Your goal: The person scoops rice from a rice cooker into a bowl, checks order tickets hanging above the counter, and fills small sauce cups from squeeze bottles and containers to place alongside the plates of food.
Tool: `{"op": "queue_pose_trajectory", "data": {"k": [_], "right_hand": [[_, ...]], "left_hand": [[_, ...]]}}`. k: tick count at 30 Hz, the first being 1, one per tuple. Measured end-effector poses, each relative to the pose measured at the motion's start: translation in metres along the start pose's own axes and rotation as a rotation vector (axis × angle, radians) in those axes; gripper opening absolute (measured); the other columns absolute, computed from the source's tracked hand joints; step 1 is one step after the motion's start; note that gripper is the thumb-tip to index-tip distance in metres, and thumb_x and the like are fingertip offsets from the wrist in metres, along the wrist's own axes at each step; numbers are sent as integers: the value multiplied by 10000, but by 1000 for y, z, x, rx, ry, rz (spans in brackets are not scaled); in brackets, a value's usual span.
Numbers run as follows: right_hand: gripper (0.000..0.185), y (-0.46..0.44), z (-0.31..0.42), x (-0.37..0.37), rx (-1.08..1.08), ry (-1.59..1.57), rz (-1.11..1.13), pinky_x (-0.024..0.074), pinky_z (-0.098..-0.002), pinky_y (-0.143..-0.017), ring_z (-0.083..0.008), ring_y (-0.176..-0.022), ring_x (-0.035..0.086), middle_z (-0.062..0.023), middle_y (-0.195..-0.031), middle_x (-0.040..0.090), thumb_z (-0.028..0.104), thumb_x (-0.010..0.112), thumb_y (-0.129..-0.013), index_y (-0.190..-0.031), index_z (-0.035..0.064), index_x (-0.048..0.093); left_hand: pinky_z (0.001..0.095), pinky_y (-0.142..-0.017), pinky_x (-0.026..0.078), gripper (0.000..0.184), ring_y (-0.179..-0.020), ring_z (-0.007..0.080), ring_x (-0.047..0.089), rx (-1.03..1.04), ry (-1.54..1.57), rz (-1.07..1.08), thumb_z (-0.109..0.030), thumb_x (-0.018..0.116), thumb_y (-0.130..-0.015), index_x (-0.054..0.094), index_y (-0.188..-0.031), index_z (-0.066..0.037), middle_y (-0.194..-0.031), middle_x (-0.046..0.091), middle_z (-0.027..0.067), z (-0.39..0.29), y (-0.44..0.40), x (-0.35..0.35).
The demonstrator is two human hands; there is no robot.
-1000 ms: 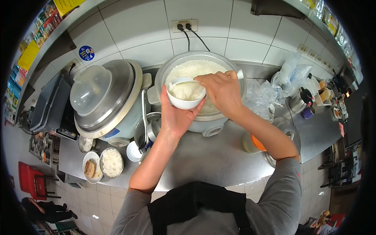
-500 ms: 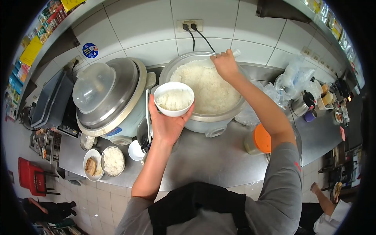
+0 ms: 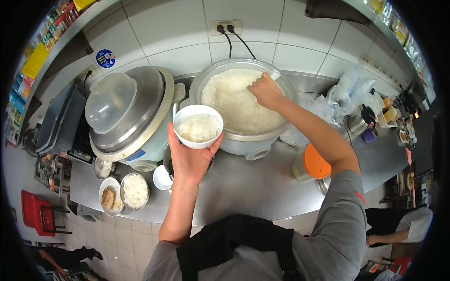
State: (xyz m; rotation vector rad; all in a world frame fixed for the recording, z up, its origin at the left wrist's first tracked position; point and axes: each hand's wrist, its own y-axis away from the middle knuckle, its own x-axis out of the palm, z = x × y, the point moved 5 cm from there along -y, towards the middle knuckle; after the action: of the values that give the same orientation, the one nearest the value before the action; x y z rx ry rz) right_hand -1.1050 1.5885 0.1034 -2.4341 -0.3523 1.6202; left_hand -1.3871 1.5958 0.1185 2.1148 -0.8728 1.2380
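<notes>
My left hand (image 3: 190,161) is closed around the underside of a white bowl (image 3: 197,143) that holds cooked rice (image 3: 200,127). It stays raised at the near left side of a large open rice cooker (image 3: 255,137). Over the cooker's bed of rice (image 3: 227,103), my right hand (image 3: 267,93) grips a rice paddle (image 3: 275,75). Only the pale end of its handle shows above my fist; I cannot make out its blade.
Left of the open cooker stands a second cooker with a metal lid (image 3: 154,100) and a clear dome. A bowl of rice (image 3: 135,191), a dish with a brown piece of food (image 3: 108,199) and an orange-lidded container (image 3: 316,161) sit on the steel counter (image 3: 239,187). Plastic bags (image 3: 344,96) lie right.
My right hand has come down and nearer over the rice with the paddle. My left hand and its bowl have shifted slightly left and nearer. People in the background have moved.
</notes>
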Motion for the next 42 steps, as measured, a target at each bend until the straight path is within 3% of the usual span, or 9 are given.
{"op": "queue_pose_trajectory", "data": {"k": [8, 11, 14, 20, 26, 32, 35, 38, 42], "right_hand": [[279, 43, 12, -3, 54, -198, 308, 338, -366, -886, -208, -777, 620, -54, -712, 660, 85, 639, -772, -1008, 172, 759], [153, 48, 18, -3, 34, -611, 164, 330, -380, -871, -235, -719, 606, -74, -659, 626, 71, 632, -752, -834, 149, 736], [91, 41, 22, -1, -4, -632, 309, 360, -395, -803, -262, -640, 561, -99, -603, 572, 53, 607, -741, -663, 98, 617], [183, 34, -1, 15, 43, -965, 575, 362, -339, -557, -149, -564, 408, -65, -548, 382, 38, 588, -751, -620, 37, 461], [264, 27, -36, -15, 334, -1216, 391, 367, -302, -553, -103, -595, 406, 38, -625, 418, 97, 648, -851, -647, 31, 494], [142, 24, -33, -52, 612, -1496, 27, 429, -291, -603, -88, -615, 520, -5, -727, 616, 136, 679, -864, -981, 61, 706], [275, 33, 0, -87, 613, -1386, -149, 450, -301, -689, -140, -666, 591, -47, -918, 717, 127, 679, -878, -1152, 107, 698], [301, 45, 33, -126, 386, -604, -325, 460, -328, -793, -207, -731, 624, -58, -1048, 733, 86, 657, -872, -1169, 123, 694], [332, 55, 60, -132, 216, -458, -430, 452, -358, -877, -255, -799, 636, -40, -1128, 720, 46, 632, -851, -1161, 141, 707]], "left_hand": [[489, -1043, 467, 796, -1282, 322, 496, -22, -7, 14, -681, 434, -938, 378, -1445, -70, -1432, 448, 151, 6, 1, 2], [488, -1043, 470, 800, -1278, 321, 500, -36, -14, 21, -684, 432, -937, 376, -1445, -68, -1428, 450, 152, 7, 1, 5], [489, -1040, 476, 793, -1274, 319, 505, -42, -31, 19, -680, 431, -941, 378, -1440, -66, -1425, 452, 154, 9, 1, 7], [490, -1036, 479, 774, -1275, 312, 507, 16, -131, 7, -665, 436, -949, 382, -1424, -55, -1415, 454, 160, 4, -4, 4], [486, -1063, 451, 776, -1300, 311, 482, 34, -252, -36, -658, 428, -958, 339, -1445, -60, -1431, 432, 158, 9, -23, 7], [503, -1065, 456, 734, -1297, 354, 481, -56, -185, -3, -629, 374, -990, 342, -1452, -59, -1438, 431, 174, 30, -50, 18], [495, -1082, 450, 738, -1315, 365, 466, -97, -129, 102, -624, 348, -996, 325, -1464, -53, -1443, 427, 175, 40, -57, 29], [485, -1084, 446, 726, -1299, 314, 481, -124, -95, 151, -636, 343, -993, 338, -1459, -79, -1449, 424, 142, 44, -59, 36], [498, -1091, 441, 716, -1310, 335, 469, -90, -94, 145, -620, 328, -999, 343, -1458, -71, -1453, 423, 150, 40, -64, 37]]}}
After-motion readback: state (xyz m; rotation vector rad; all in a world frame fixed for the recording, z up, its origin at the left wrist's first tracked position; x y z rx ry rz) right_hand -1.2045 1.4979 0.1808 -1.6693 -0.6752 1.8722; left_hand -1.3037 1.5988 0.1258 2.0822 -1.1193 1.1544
